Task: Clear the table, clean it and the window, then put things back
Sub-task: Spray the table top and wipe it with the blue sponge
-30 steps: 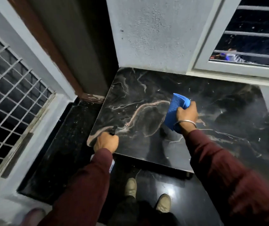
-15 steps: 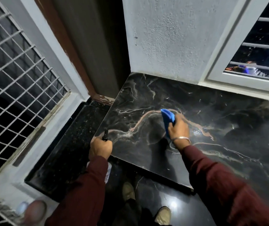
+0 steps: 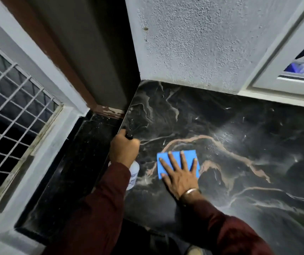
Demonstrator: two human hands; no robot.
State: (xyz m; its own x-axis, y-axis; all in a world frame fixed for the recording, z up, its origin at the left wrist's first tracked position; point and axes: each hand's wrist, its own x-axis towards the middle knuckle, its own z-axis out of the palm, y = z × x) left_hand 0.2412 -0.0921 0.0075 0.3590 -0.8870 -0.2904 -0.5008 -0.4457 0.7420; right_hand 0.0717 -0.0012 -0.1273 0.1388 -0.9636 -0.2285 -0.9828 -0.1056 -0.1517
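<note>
The blue cloth (image 3: 177,162) lies flat on the dark marbled surface (image 3: 239,144), under the straight, spread fingers of the right hand (image 3: 179,173). The left hand (image 3: 123,150) has its grip curled round a spray bottle (image 3: 133,172) at the surface's left edge, black nozzle pointing away; its contents cannot be made out.

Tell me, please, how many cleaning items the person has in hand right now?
2: a spray bottle gripped by the left hand at the table's left edge, and a blue cloth pressed flat under the right hand.
</note>
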